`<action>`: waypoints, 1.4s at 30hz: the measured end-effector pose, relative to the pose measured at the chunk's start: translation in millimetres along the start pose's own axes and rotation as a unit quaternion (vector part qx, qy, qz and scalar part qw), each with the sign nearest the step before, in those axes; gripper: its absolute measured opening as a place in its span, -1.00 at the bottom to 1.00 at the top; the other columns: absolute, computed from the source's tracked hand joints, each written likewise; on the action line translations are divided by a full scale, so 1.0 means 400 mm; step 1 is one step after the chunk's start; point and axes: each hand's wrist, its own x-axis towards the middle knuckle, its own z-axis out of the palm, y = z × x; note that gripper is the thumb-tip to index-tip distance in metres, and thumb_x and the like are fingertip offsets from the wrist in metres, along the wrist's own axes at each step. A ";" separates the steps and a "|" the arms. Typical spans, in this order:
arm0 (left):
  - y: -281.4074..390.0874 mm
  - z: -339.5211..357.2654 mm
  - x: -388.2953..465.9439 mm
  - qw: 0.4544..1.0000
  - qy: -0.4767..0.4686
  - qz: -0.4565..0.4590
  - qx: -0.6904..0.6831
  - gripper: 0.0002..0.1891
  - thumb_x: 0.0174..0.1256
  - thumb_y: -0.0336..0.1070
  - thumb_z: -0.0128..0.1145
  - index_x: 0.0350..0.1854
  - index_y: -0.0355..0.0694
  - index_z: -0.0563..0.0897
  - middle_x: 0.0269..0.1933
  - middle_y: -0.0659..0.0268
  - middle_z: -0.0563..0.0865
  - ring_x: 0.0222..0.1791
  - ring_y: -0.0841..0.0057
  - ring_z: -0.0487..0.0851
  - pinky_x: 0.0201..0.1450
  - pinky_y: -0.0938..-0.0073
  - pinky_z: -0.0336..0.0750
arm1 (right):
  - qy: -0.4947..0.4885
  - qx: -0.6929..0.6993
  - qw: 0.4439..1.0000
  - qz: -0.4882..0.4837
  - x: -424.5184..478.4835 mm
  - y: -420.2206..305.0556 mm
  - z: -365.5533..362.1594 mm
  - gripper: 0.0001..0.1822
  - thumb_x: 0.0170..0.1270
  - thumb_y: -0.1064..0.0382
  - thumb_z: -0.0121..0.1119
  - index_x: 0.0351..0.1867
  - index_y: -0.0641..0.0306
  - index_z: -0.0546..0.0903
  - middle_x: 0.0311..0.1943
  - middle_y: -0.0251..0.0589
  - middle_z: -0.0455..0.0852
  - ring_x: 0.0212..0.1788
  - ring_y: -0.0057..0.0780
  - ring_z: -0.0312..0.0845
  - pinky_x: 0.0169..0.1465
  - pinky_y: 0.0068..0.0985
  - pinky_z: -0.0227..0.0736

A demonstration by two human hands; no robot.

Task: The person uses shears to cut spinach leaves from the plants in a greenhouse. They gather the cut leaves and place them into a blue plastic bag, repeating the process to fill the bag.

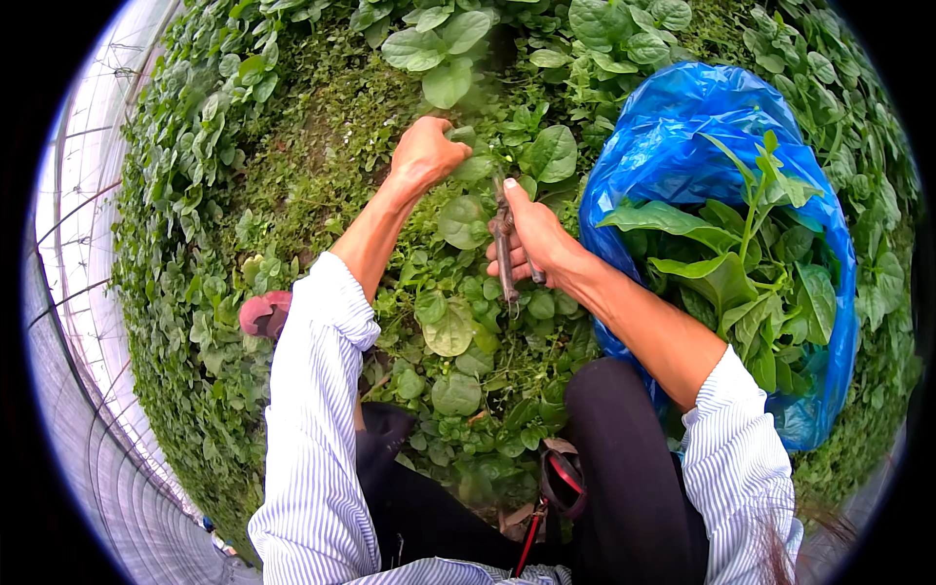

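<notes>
My left hand [425, 152] is closed on a green leafy shoot [477, 162], thumb and fingers pinching it near the top of the bed. Just to the right, my right hand [542, 235] holds a pair of worn hand pruners [503, 232]. The blades point up and away from me, close to the pinched shoot, and the two handles stand apart. Whether the blades touch the stem cannot be made out. Beside my right forearm stands an open blue plastic bag [695, 99]. Cut leafy greens [720, 281] with broad leaves and stems fill much of it.
Broad-leaved plants [446, 51] and low weeds [300, 157] cover the ground all around. My knee [610, 395] is close to the bag. A reddish shoe tip [265, 314] shows by my left sleeve. Plastic greenhouse sheeting [80, 241] on thin ribs curves along the left.
</notes>
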 end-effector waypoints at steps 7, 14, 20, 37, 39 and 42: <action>-0.008 0.010 0.009 1.000 0.023 0.013 0.014 -0.59 0.09 -0.25 0.38 -0.05 -0.41 0.69 -0.28 0.12 0.79 -0.34 0.44 0.73 -0.16 0.41 0.58 | -0.018 -0.045 0.999 0.002 -0.004 -0.001 -0.015 -0.09 0.40 -0.45 -0.42 0.12 0.50 0.45 -0.17 0.18 0.68 -0.38 -0.23 0.72 -0.40 -0.40 0.61; -0.005 0.001 -0.009 0.995 -0.069 -0.012 -0.075 -0.50 0.07 -0.25 0.37 0.06 -0.42 0.65 -0.13 -0.02 0.77 -0.10 0.31 0.74 0.04 0.36 0.55 | -0.010 -0.048 0.999 -0.001 -0.001 -0.009 -0.016 -0.11 0.40 -0.45 -0.41 0.08 0.48 0.48 -0.17 0.16 0.68 -0.39 -0.24 0.72 -0.40 -0.43 0.60; 0.002 -0.037 -0.038 0.996 -0.047 0.004 -0.078 -0.74 0.21 -0.30 0.30 -0.12 -0.33 0.68 -0.38 0.26 0.72 -0.47 0.59 0.62 -0.41 0.48 0.51 | -0.008 -0.020 0.999 -0.027 0.005 0.012 -0.026 -0.28 0.49 -0.34 -0.45 -0.15 0.28 0.54 -0.52 -0.26 0.61 -0.57 -0.48 0.58 -0.51 -0.49 0.47; 0.229 0.083 0.045 0.956 -0.225 0.182 -0.055 -0.58 0.16 -0.23 0.28 0.04 -0.35 0.70 -0.16 0.14 0.78 -0.20 0.47 0.67 -0.02 0.45 0.53 | -0.271 0.486 0.831 -0.016 -0.069 0.134 -0.097 -0.33 0.52 -0.24 -0.25 0.20 0.40 0.42 -0.26 -0.18 0.56 -0.18 -0.32 0.53 -0.09 -0.30 0.52; 0.224 0.094 0.041 0.957 -0.206 0.202 -0.038 -0.59 0.17 -0.24 0.27 0.04 -0.35 0.70 -0.17 0.13 0.79 -0.20 0.47 0.67 -0.02 0.46 0.53 | -0.277 0.487 0.828 -0.013 -0.066 0.140 -0.107 -0.32 0.51 -0.27 -0.24 0.19 0.39 0.43 -0.24 -0.13 0.58 -0.16 -0.26 0.54 -0.08 -0.27 0.53; 0.191 0.076 0.043 0.966 -0.165 0.173 -0.103 -0.58 0.19 -0.26 0.27 0.08 -0.35 0.68 -0.09 0.10 0.76 -0.13 0.44 0.67 0.05 0.43 0.52 | -0.264 0.482 0.835 -0.012 -0.077 0.149 -0.114 -0.31 0.50 -0.28 -0.24 0.18 0.39 0.44 -0.23 -0.10 0.61 -0.15 -0.22 0.56 -0.07 -0.25 0.55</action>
